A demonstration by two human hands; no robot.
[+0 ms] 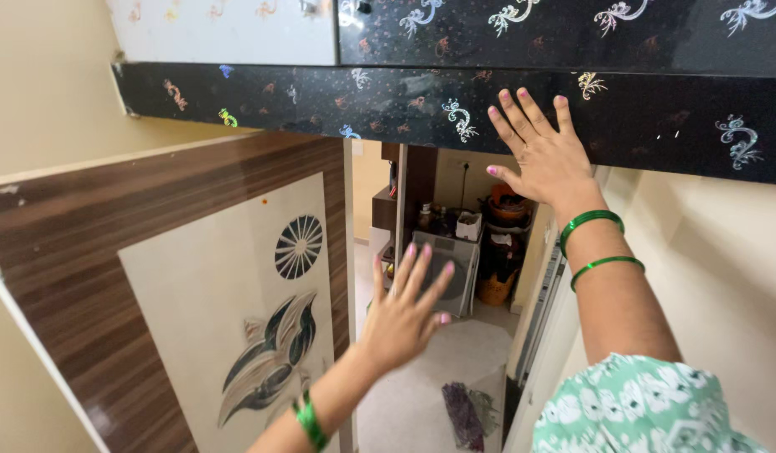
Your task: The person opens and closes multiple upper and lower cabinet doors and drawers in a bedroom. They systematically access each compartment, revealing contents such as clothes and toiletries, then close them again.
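Black cabinet panel [404,101] under right hand [549,159]

Pale grey speckled floor [455,369], showing through the open doorway beyond the wooden door, is carrying a grey front-loading washing machine [451,273], an orange-yellow bucket [494,289] standing just beside it, and a dark purple bundle of cloth [465,413] lying nearer the camera. A small white box [469,225] is resting on top of the washing machine.
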